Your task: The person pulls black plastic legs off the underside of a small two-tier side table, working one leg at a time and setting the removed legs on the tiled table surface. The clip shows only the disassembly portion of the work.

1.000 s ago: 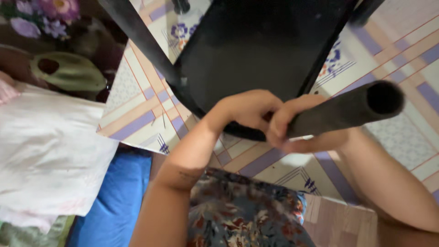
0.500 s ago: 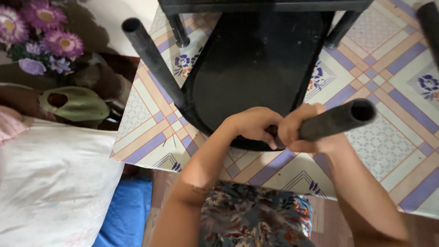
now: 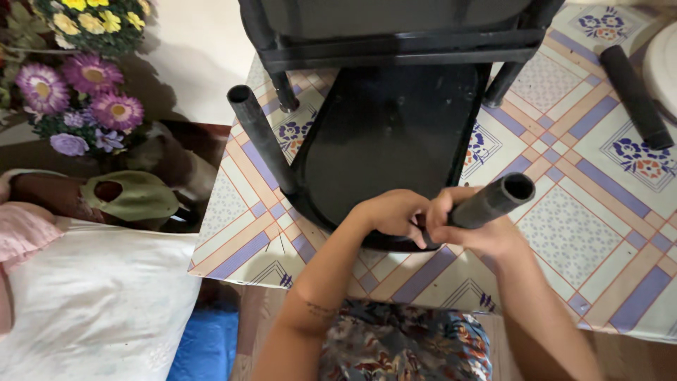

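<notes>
Upturned black wooden chair (image 3: 384, 134) on patterned tablecloth (image 3: 578, 233), right hand (image 3: 469, 226) clamped round hollow black tubular leg (image 3: 490, 201) at seat edge, left hand (image 3: 391, 212) fingers curled beside its base.

A home living space. A surface (image 3: 599, 233) covered in a patterned vinyl cloth of flowers and coloured stripes carries an upturned black chair (image 3: 388, 134). Beside it stand artificial flowers (image 3: 77, 77) in purple and yellow, a white pillow (image 3: 99, 303) and blue bedding (image 3: 204, 346).
</notes>
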